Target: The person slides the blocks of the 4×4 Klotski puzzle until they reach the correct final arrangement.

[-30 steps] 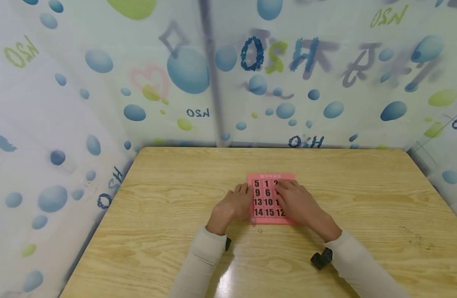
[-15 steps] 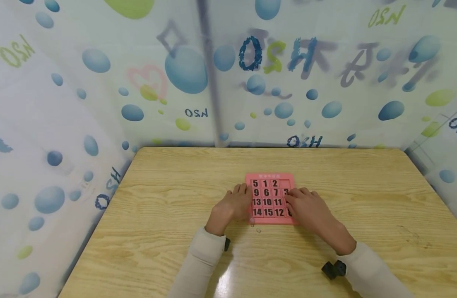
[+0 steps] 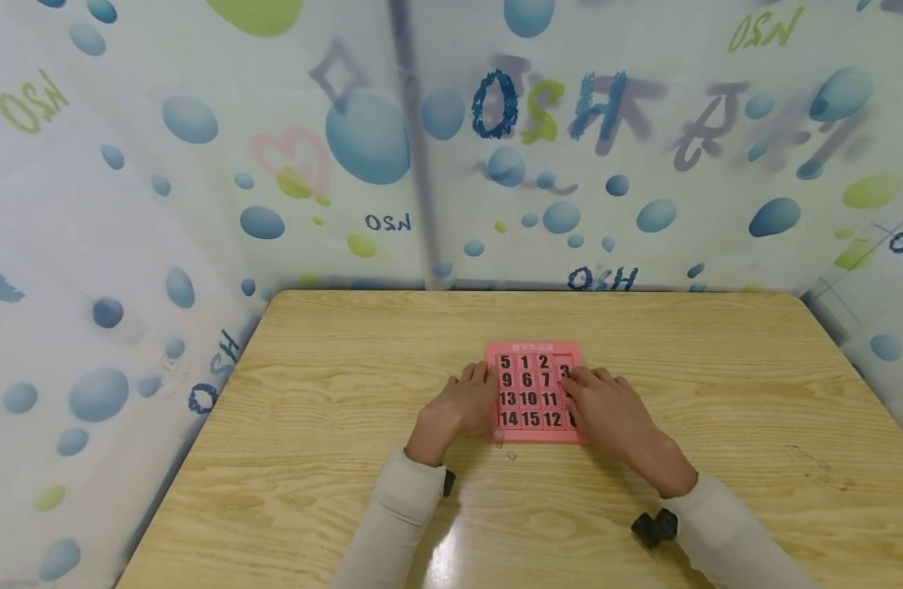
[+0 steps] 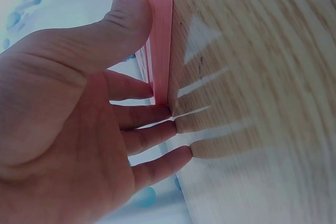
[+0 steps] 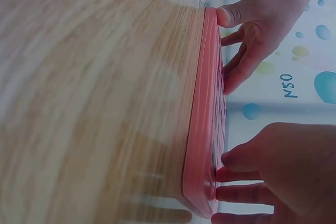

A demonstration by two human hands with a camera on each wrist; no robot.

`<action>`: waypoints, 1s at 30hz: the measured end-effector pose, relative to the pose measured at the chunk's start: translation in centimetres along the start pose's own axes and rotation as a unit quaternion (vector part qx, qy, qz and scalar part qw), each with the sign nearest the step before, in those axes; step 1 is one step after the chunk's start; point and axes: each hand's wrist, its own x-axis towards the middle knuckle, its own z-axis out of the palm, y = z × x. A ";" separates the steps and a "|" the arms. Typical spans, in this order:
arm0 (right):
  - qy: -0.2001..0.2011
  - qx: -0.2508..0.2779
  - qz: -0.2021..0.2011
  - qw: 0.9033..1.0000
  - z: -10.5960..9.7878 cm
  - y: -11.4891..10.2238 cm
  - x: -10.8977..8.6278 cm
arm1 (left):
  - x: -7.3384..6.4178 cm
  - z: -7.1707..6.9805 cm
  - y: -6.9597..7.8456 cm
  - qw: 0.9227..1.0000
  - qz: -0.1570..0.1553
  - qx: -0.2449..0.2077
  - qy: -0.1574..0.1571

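Note:
A pink sliding number puzzle [image 3: 540, 437] with black numbers lies flat on the wooden table. My left hand [image 3: 462, 405] steadies its left side; in the left wrist view the thumb [image 4: 128, 9] bears on the pink frame and the fingers reach along its side down to the tabletop. Over the right side lies my right hand [image 3: 609, 413], its fingertips on the 3 tile [image 3: 565, 371]. That tile stands partway between the top and second rows of the right column. Below it, the right column is largely covered by the hand, with part of the 8 showing.
The wooden table [image 3: 334, 368] runs back to a printed cloth wall [image 3: 473, 188] with blue and green spots. Two tiny ring-like marks or bits [image 3: 511, 456] lie just below the puzzle. A black wrist camera [image 3: 653, 528] sits under the right sleeve.
My right hand drew back from the top rows toward the right edge, uncovering the 2 and 7 tiles. The 3 tile then slid up toward the gap at top right. My left hand stayed put.

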 end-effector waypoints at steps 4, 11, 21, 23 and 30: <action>-0.002 0.007 0.006 1.000 0.1 0.1 0.3 | 0.0 0.0 0.0 1.000 0.001 0.001 0.002; 0.005 0.019 0.010 1.000 0.4 0.3 0.8 | 0.1 0.0 0.0 1.000 0.000 -0.002 0.004; 0.014 0.018 0.002 1.000 0.7 0.6 1.1 | -0.1 0.0 0.0 1.000 0.001 -0.006 0.007; 0.015 0.017 0.001 1.000 0.7 0.6 1.2 | -0.1 0.0 0.0 1.000 0.001 -0.006 0.007; 0.013 0.015 -0.003 1.000 0.5 0.7 1.0 | -0.1 -0.1 0.1 1.000 0.002 -0.008 0.005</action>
